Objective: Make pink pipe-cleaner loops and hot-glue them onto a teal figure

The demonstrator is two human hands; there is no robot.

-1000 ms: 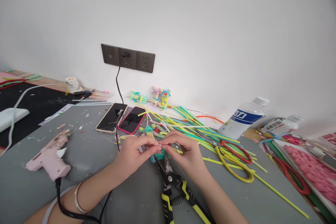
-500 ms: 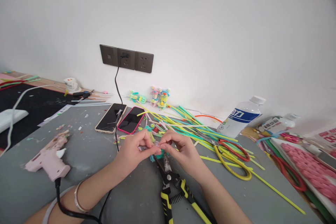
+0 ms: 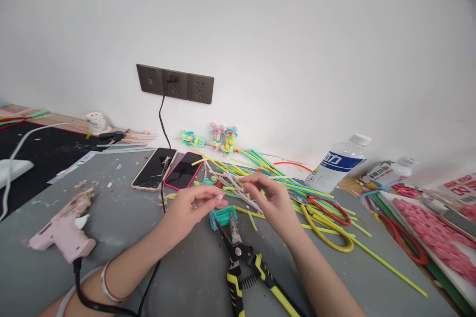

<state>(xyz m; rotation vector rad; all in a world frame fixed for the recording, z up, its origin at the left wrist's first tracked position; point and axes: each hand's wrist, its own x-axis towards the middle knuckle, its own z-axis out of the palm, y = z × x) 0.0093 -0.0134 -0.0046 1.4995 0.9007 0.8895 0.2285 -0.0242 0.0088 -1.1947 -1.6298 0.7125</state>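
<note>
My left hand (image 3: 193,206) is closed in a pinch on a small pale pink piece (image 3: 219,197), too small to make out fully. My right hand (image 3: 270,204) hovers to the right with fingers curved and apart, nothing visible in them, over the near part of the pipe cleaners (image 3: 256,173). Between and below both hands lie wire cutters (image 3: 238,252) with black and yellow handles, jaws spread toward the wall. At their tips sits a teal bundle of fuzzy pipe cleaner (image 3: 224,215).
A pink glue gun (image 3: 67,233) lies at left, its cord by my forearm. Two phones (image 3: 154,168) and small pipe-cleaner figures (image 3: 228,139) are toward the wall. Scissors (image 3: 327,223) with red and yellow handles and a bottle (image 3: 340,161) stand right. A black cable (image 3: 162,124) hangs from the socket.
My hands have drawn apart: the right has moved right and the left slightly left, keeping a small pale piece. The teal bundle at the cutters' tips now shows more fully.
</note>
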